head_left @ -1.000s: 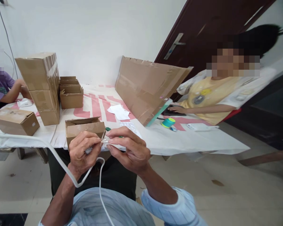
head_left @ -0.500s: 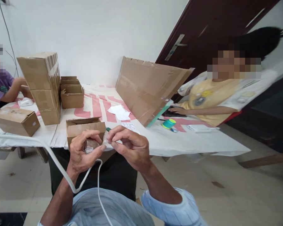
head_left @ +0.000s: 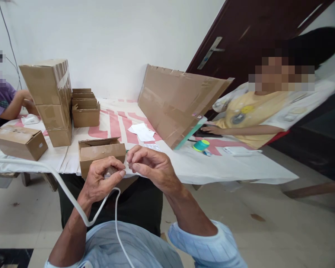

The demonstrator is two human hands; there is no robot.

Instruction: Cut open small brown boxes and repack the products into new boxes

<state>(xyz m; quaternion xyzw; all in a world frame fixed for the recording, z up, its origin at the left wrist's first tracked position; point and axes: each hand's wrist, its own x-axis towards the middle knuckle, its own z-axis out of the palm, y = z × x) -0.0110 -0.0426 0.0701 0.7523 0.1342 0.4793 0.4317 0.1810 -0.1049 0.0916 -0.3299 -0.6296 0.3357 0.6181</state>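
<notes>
My left hand [head_left: 102, 179] is closed around a small brown, rounded item [head_left: 110, 171] that looks wrapped in clear plastic. Most of it is hidden behind the fingers. Just to the right, my right hand [head_left: 155, 167] has its thumb and fingers pinched together near the left fingertips. Whatever is between them is too small to make out. Both hands are in front of an open cardboard box [head_left: 102, 152] at the table's near edge.
Stacked cartons [head_left: 48, 106], open boxes [head_left: 86, 113] and a closed carton [head_left: 18, 143] stand left. A leaning cardboard panel [head_left: 178, 100], papers [head_left: 142, 132] and a turquoise-yellow roll [head_left: 201, 145] are rightward. A white cable [head_left: 58, 178] crosses my left arm. Two people sit at the table.
My left fingers have closed further over the brown item, hiding its white label. The clear plastic seen between my hands no longer shows plainly. My right fingers have curled in more.
</notes>
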